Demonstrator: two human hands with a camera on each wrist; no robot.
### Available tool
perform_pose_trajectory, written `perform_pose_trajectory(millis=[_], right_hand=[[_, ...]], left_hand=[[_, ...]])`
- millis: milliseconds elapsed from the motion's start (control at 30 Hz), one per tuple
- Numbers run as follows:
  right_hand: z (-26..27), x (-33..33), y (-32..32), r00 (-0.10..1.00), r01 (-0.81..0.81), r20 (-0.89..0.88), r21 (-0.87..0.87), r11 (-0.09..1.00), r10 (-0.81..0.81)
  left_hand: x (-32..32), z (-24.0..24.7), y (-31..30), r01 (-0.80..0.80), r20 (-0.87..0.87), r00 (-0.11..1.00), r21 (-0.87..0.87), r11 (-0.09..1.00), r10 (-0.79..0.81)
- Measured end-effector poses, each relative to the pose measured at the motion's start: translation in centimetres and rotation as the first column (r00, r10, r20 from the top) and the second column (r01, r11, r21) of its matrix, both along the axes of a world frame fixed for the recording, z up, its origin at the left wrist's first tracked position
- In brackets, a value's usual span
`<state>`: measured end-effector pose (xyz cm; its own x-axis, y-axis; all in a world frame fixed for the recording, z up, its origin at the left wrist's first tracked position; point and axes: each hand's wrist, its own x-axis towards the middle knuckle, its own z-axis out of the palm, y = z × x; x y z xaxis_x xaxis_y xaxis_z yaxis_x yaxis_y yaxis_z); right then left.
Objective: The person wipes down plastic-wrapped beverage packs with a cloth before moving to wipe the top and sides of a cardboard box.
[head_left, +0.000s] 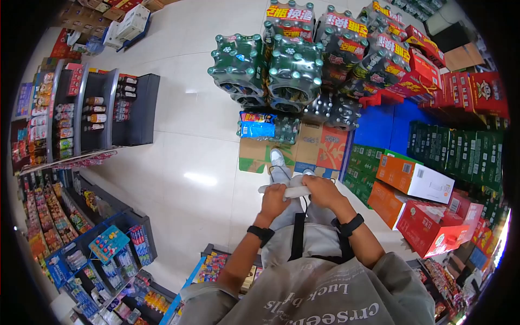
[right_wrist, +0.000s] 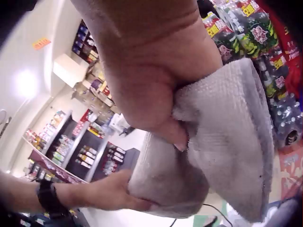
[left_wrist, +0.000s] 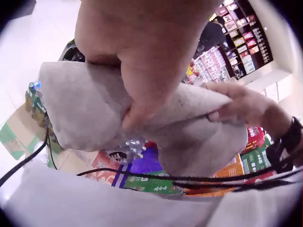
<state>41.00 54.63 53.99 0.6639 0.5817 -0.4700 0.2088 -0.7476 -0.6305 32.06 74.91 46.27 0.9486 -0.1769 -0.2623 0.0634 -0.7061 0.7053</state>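
A light grey cloth (head_left: 296,192), folded and towel-like, is held in front of the body at waist height. My left hand (head_left: 274,200) grips its left part, and my right hand (head_left: 324,192) grips the right part. In the left wrist view the cloth (left_wrist: 83,106) droops on both sides of the left thumb (left_wrist: 137,113). Seen from the right wrist, the right thumb presses into a fold of the cloth (right_wrist: 229,137), while the left hand (right_wrist: 111,191) holds the lower end. The fingers behind the cloth are hidden.
Shrink-wrapped packs of green bottles (head_left: 292,70) stand ahead on the floor, with flattened cardboard (head_left: 252,154) before them. Stacked drink cartons (head_left: 414,179) line the right. Shop shelves (head_left: 97,119) stand on the left, beside pale floor tiles (head_left: 189,157). Black cords (left_wrist: 128,174) hang near the hands.
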Motion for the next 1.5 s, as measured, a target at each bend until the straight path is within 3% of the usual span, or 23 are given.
perform_pose_trajectory(millis=[33, 167, 300, 367, 400, 467, 533, 600, 667, 767, 800, 900, 1167, 1333, 1500], right_hand=[[-0.7, 0.2, 0.0, 0.998, 0.041, 0.039, 0.015, 0.999, -0.042], [-4.7, 1.1, -0.3, 0.998, 0.032, -0.039, -0.247, 0.968, -0.043], [-6.7, 3.1, -0.6, 0.993, 0.059, -0.079, -0.256, 0.965, -0.082], [-2.1, 7.4, 0.2, 0.976, 0.22, 0.032, -0.187, 0.957, -0.217], [0.1, 9.8, 0.4, 0.953, 0.302, 0.082, -0.125, 0.945, -0.293], [3.8, 14.4, 0.3, 0.81, 0.378, 0.407, 0.187, 0.907, -0.422], [6.0, 18.3, 0.8, 0.587, 0.307, 0.636, 0.398, 0.864, -0.501], [4.7, 22.2, 0.7, 0.503, 0.211, 0.714, 0.444, 0.871, -0.486], [1.7, 24.5, 0.3, 0.523, 0.203, 0.705, 0.442, 0.874, -0.478], [-3.8, 26.6, 0.0, 0.646, 0.292, 0.596, 0.385, 0.875, -0.477], [-4.4, 26.2, -0.2, 0.679, 0.32, 0.557, 0.362, 0.876, -0.478], [-5.4, 24.5, -0.6, 0.707, 0.373, 0.535, 0.275, 0.886, -0.464], [-4.1, 28.0, 4.5, 0.654, 0.482, 0.526, 0.265, 0.835, -0.544], [-4.1, 27.0, 5.9, 0.746, 0.429, 0.485, 0.174, 0.887, -0.456], [-4.3, 25.3, 3.1, 0.804, 0.348, 0.424, 0.231, 0.908, -0.416]], left_hand=[[0.8, -0.7, 1.4, 0.046, -0.055, 0.997, 0.0, 0.999, -0.046], [5.0, -2.6, 4.9, 0.129, -0.346, 0.931, 0.004, 0.992, -0.119], [10.9, -2.0, 5.4, 0.145, -0.259, 0.957, 0.049, 0.988, -0.127], [15.7, 1.6, 4.9, 0.073, -0.146, 0.987, 0.081, 0.994, -0.06], [18.0, 3.4, 4.9, 0.006, 0.068, 0.998, 0.044, 0.999, -0.009], [22.7, 8.5, 4.6, -0.07, 0.396, 0.916, 0.015, 0.997, 0.059], [26.8, 12.9, 3.0, -0.114, 0.574, 0.818, 0.092, 0.989, 0.041], [30.9, 12.2, 2.0, -0.104, 0.654, 0.755, 0.195, 0.975, -0.05], [34.1, 9.8, 1.7, -0.024, 0.632, 0.752, 0.308, 0.951, -0.186], [35.3, 4.7, 0.9, 0.065, 0.425, 0.873, 0.388, 0.919, -0.241], [35.2, 2.8, 0.9, 0.067, 0.421, 0.893, 0.228, 0.971, -0.161], [34.6, 2.3, 0.2, 0.006, 0.426, 0.888, 0.372, 0.928, -0.176], [38.6, 2.4, -0.5, -0.055, 0.453, 0.89, 0.233, 0.971, -0.058], [36.4, 0.9, 0.3, -0.115, 0.473, 0.877, 0.044, 0.992, 0.08], [33.5, 1.2, -1.9, -0.154, 0.477, 0.878, 0.217, 0.964, 0.033]])
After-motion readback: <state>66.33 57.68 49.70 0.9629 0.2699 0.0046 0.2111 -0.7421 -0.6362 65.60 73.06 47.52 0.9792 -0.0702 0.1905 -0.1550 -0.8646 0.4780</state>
